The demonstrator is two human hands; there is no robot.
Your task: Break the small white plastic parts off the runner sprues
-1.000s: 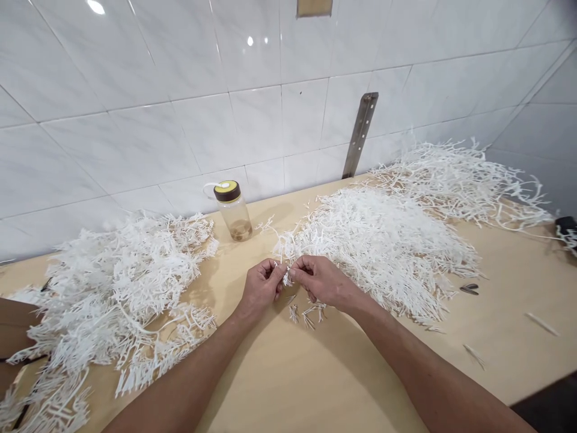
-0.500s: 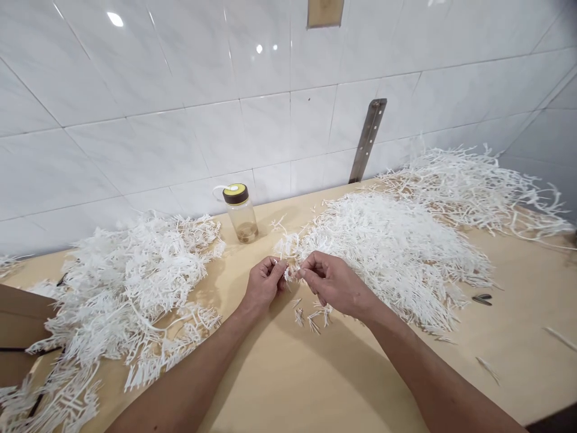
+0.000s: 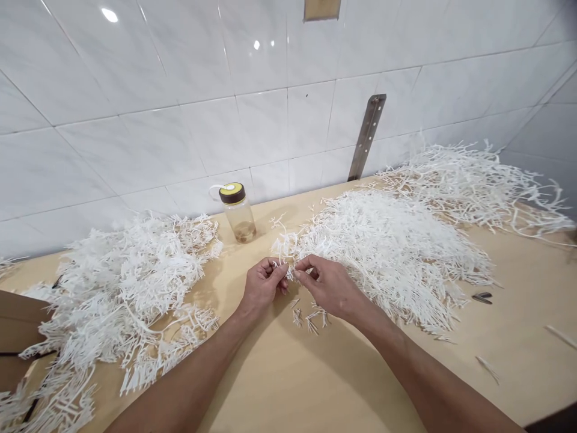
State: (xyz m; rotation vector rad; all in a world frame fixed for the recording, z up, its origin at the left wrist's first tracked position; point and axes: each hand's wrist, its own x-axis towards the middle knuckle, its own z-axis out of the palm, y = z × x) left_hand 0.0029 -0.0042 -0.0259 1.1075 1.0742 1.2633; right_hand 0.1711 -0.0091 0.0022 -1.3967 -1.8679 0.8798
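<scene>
Near the middle of the table, my left hand (image 3: pixel 261 285) pinches a white branched plastic-looking sprig (image 3: pixel 285 243) between thumb and fingers. Its thin branches stick up beyond the fingertips. My right hand (image 3: pixel 331 287) is closed in a pinch right beside it, thumb against forefinger, at the sprig's near tips. Whatever lies between those fingertips is too small to make out. Several short white sprigs (image 3: pixel 312 325) lie on the table just below the hands. A large heap of white sprigs (image 3: pixel 387 246) spreads out directly behind and right of my right hand.
Another tangled white heap (image 3: pixel 135 282) covers the left side, beside a cardboard box (image 3: pixel 20 325). Longer white strands (image 3: pixel 482 186) lie at the back right. A clear bottle (image 3: pixel 240 219) stands near the tiled wall. Small dark snips (image 3: pixel 482 297) rest at right. A metal bracket (image 3: pixel 367 138) leans there.
My right hand has shifted slightly left, its fingertips closer to my left hand and the sprig. My left hand keeps its pinch. The whole view has moved a little.
</scene>
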